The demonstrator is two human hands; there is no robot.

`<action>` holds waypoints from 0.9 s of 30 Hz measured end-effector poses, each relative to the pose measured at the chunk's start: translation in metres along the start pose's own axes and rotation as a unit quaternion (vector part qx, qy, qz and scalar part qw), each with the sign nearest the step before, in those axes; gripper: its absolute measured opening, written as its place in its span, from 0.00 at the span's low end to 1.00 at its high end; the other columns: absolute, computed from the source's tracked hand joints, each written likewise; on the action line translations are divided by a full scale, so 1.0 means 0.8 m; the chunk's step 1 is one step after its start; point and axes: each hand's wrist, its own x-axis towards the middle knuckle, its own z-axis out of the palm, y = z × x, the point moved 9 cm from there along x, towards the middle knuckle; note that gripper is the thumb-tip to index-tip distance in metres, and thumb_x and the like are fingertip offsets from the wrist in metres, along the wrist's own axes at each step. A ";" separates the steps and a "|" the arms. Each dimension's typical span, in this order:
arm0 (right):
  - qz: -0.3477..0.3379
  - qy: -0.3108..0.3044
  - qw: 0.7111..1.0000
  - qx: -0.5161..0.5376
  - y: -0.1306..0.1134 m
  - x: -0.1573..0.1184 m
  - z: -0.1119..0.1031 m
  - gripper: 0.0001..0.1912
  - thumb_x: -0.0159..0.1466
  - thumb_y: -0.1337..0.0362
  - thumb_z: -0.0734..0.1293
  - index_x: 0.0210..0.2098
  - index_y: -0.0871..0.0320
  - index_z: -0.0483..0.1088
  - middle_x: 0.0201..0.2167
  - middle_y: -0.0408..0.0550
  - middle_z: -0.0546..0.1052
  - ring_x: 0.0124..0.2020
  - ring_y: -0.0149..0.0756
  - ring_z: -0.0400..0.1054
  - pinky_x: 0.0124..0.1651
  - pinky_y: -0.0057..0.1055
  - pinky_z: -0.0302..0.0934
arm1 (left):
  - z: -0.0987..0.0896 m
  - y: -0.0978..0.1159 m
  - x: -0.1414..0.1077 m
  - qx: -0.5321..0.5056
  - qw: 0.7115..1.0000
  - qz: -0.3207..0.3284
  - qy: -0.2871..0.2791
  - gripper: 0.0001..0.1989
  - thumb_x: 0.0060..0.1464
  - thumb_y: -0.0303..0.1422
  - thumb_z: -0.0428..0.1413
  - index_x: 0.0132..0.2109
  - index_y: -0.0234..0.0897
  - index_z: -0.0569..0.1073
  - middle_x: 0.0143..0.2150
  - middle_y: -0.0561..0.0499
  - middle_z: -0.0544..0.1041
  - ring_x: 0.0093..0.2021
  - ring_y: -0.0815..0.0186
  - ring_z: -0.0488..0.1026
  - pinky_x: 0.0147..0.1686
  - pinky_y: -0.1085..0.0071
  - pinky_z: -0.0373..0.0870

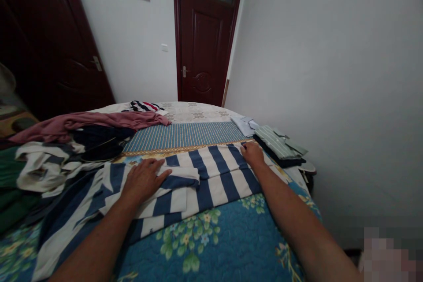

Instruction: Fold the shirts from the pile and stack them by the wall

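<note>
A navy-and-white striped long-sleeved shirt (218, 185) lies stretched across the bed, partly folded lengthwise, with one sleeve laid back over its body. My left hand (145, 178) rests on the folded sleeve, palm down, thumb and fingers apart. At the shirt's far right end, my right hand (253, 153) has its fingers curled closed on the fabric edge. The left part of the shirt spreads loosely toward the near left corner, partly behind my left forearm.
A flowered teal quilt (228, 233) covers the bed. Loose clothes, including a pink garment (99, 120) and a green one (16, 189), are heaped on the left. Folded shirts (276, 141) lie by the wall at right. Beyond stands a dark red door (208, 44).
</note>
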 end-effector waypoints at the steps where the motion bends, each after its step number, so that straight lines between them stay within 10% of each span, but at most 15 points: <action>1: 0.005 -0.008 1.000 0.002 -0.001 -0.001 0.001 0.25 0.75 0.51 0.59 0.58 0.58 0.80 0.59 0.61 0.79 0.62 0.50 0.70 0.63 0.39 0.59 | 0.000 0.000 0.000 0.001 1.000 0.001 0.001 0.33 0.67 0.57 0.48 0.67 0.46 0.77 0.65 0.41 0.77 0.67 0.46 0.71 0.64 0.51 0.66; 14: 0.061 -0.069 0.995 0.030 -0.026 0.005 0.034 0.52 0.70 0.30 0.55 0.75 0.67 0.62 0.77 0.71 0.56 0.78 0.65 0.46 0.75 0.65 0.36 | -0.009 0.012 0.000 0.017 1.000 0.017 0.002 0.28 0.70 0.49 0.48 0.69 0.44 0.75 0.67 0.41 0.77 0.71 0.45 0.68 0.68 0.46 0.63; 21: 0.067 -0.050 0.995 0.057 -0.024 0.003 0.027 0.35 0.77 0.43 0.53 0.72 0.56 0.68 0.76 0.64 0.61 0.77 0.59 0.49 0.75 0.64 0.40 | -0.030 0.177 0.024 -0.071 0.974 0.212 -0.048 0.24 0.70 0.29 0.46 0.66 0.41 0.77 0.67 0.43 0.78 0.69 0.53 0.72 0.71 0.54 0.64; 27: 0.026 0.017 0.997 0.067 -0.019 0.003 -0.001 0.23 0.76 0.57 0.58 0.62 0.58 0.76 0.61 0.62 0.78 0.66 0.52 0.67 0.73 0.55 0.48 | 0.025 0.257 0.079 -0.039 0.968 0.225 -0.104 0.26 0.74 0.33 0.45 0.73 0.36 0.70 0.71 0.38 0.74 0.71 0.56 0.71 0.70 0.61 0.64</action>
